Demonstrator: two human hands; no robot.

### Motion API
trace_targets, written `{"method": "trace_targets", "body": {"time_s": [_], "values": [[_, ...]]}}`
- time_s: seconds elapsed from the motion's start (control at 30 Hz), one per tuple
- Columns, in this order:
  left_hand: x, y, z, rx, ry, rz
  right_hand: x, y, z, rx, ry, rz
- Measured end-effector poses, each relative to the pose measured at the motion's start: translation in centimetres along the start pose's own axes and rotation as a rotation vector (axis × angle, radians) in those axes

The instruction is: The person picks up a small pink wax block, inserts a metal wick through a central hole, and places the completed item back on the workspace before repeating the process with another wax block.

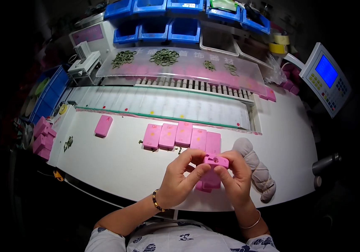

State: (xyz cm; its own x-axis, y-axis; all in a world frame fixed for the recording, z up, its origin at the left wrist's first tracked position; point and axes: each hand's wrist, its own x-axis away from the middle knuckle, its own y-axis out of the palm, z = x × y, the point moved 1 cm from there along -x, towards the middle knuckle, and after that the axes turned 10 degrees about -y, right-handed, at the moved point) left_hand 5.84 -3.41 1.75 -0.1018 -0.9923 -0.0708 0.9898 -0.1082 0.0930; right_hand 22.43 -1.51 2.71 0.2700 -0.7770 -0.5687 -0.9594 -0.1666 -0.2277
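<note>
Between both hands I hold a pink rubber mold [216, 161], its end face with a small hole turned up toward me. My left hand [183, 178] grips its left side with thumb and fingers. The right side is pinched by my right hand [236, 177], with the thumb near the hole. Beneath the hands lies another pink block [212, 180], partly covered by them. Just beyond stands a row of several pink molds [183, 134], small dark green bits by their near ends. One more pink mold [103, 126] lies alone to the left.
A rolled grey cloth [255, 170] lies right of my hand. Green rings [164, 57] sit in piles on a clear sheet across the back. Blue bins [184, 30] stand behind. A control panel [326, 77] is at right; stacked pink blocks [43, 138] are at far left.
</note>
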Motion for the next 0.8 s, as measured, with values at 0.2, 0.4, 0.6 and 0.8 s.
{"method": "trace_targets", "body": {"time_s": [0.2,0.4,0.6,0.8], "values": [[0.3,-1.1,0.0,0.193,-0.065,-0.047,-1.0,0.2,-0.8,0.099,-0.182,-0.093],[-2.0,-5.8,1.3,-0.428,0.023,0.225,0.1,-0.5,-0.5,-0.267,0.412,0.048],[-3.0,-20.2,-1.1,-1.348,-0.064,0.984,0.1,-0.3,1.1,0.277,0.259,-0.187],[-1.7,-21.7,-2.0,-0.831,-0.122,0.735,-0.6,-0.2,0.3,0.370,0.129,-0.182]]}}
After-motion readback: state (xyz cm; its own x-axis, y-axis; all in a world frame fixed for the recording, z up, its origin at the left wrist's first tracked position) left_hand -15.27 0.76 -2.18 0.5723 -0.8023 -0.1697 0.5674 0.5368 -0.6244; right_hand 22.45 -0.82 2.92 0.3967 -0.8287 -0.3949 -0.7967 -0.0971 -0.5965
